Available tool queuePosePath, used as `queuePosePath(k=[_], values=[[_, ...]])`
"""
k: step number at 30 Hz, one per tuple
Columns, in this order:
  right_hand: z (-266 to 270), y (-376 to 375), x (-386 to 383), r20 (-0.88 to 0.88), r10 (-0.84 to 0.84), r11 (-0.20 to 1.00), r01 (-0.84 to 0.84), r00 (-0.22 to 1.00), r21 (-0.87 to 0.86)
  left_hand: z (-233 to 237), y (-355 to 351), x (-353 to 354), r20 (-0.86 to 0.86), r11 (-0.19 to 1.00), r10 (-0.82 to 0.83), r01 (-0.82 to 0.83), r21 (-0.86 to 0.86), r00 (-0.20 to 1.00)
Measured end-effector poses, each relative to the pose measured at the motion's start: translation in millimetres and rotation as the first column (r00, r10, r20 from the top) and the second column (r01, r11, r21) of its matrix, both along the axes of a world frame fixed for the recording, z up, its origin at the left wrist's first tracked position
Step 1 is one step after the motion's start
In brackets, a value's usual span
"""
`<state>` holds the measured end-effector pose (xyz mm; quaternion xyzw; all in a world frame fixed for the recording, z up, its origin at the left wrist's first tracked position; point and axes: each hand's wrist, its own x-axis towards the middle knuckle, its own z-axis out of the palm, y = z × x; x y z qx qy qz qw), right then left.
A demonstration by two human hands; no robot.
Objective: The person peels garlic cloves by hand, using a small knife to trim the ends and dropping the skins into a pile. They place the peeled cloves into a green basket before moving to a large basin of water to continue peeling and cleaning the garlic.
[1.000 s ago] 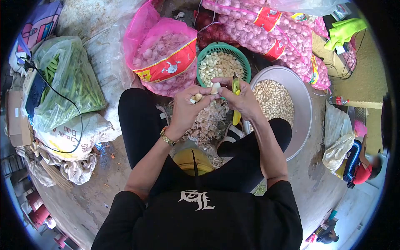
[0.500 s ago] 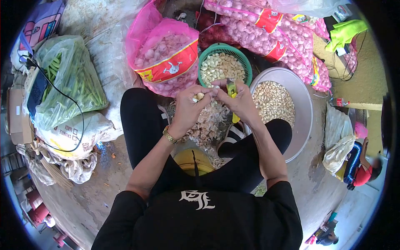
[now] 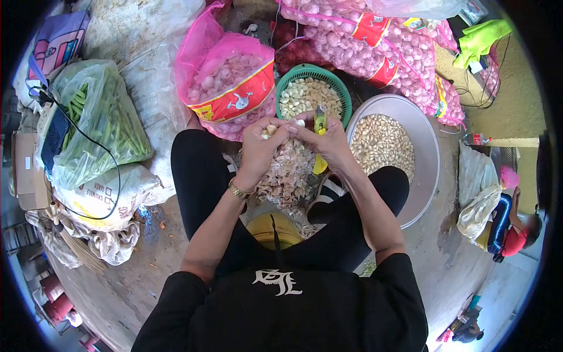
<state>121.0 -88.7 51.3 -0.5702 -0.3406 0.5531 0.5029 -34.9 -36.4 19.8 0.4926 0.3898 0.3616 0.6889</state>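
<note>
My left hand [image 3: 258, 149] is closed around several garlic cloves [image 3: 269, 129], its fingertips meeting those of my right hand [image 3: 329, 142]. Between the fingertips shows a small white clove [image 3: 301, 123]. A yellow cutter [image 3: 320, 121] is held in my right hand. Just beyond the hands stands a green basket [image 3: 347, 97] of peeled cloves. To the right, a large pale basin [image 3: 430, 149] contains many unpeeled cloves [image 3: 384, 144]. Loose garlic skins [image 3: 287, 182] are heaped on the floor below my hands.
A pink mesh bag [image 3: 226, 88] of garlic stands ahead left, and stacked garlic sacks [image 3: 404, 58] lie ahead right. Green pods fill a plastic bag [image 3: 108, 123] at left. Between my legs is a yellow container [image 3: 272, 227]. Another person [image 3: 513, 234] is at far right.
Both hands have shifted slightly left, staying together at the fingertips. The cutter has moved with my right hand and stands more upright. The view has shifted slightly.
</note>
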Motion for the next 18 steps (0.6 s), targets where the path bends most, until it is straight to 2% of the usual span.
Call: queuePosePath(k=[1, 2, 4, 5, 8, 10, 11, 13, 14, 16, 17, 18], values=[[3, 0, -2, -0.012, -0.032, 0.999, 0.033, 0.999, 0.036, -2, 1, 1, -0.030, 0.992, 0.022, -0.018, 0.123, 0.999], [-1, 0, -1, -0.012, -0.034, 0.999, 0.035, 0.999, 0.039, -4, 2, 1, -0.030, 0.992, 0.020, -0.016, 0.126, 0.999], [-8, 0, 2, 0.009, -0.086, 0.992, 0.085, 0.996, 0.095, -3, 6, 0, -0.002, 0.998, 0.068, -0.068, 0.009, 0.998], [-9, -2, 6, 0.010, -0.087, 0.992, 0.086, 0.996, 0.097, -2, 7, 0, -0.002, 0.998, 0.067, -0.067, 0.011, 0.998], [2, -5, 12, 0.013, -0.050, 0.998, 0.049, 0.999, 0.024, 2, 11, -6, -0.012, 0.992, 0.115, -0.115, -0.049, 0.993], [4, -4, 17, -0.094, 0.014, 0.999, -0.018, 0.995, -0.044, -1, 16, -17, -0.170, 0.997, -0.064, 0.071, 0.033, 0.983], [2, -6, 20, -0.093, 0.013, 0.999, -0.017, 0.996, -0.044, -5, 18, -22, -0.169, 0.997, -0.065, 0.072, 0.034, 0.983], [0, -8, 25, -0.077, 0.027, 0.997, -0.032, 0.997, -0.071, -15, 18, -33, -0.422, 0.933, -0.268, 0.343, 0.111, 0.866], [1, -8, 28, -0.079, 0.030, 0.997, -0.036, 0.996, -0.069, -21, 16, -35, -0.425, 0.934, -0.264, 0.340, 0.112, 0.866], [7, -4, 36, 0.034, 0.006, 0.996, -0.003, 0.999, -0.091, -24, 12, -37, -0.513, 0.854, -0.252, 0.438, 0.281, 0.821], [-3, -1, 41, 0.030, 0.009, 0.996, -0.006, 1.000, -0.094, -26, 11, -38, -0.515, 0.856, -0.252, 0.437, 0.277, 0.819], [-21, 4, 48, 0.371, -0.112, 0.992, 0.079, 0.922, 0.101, -15, 10, -36, -0.434, 0.900, -0.330, 0.418, 0.122, 0.838]])
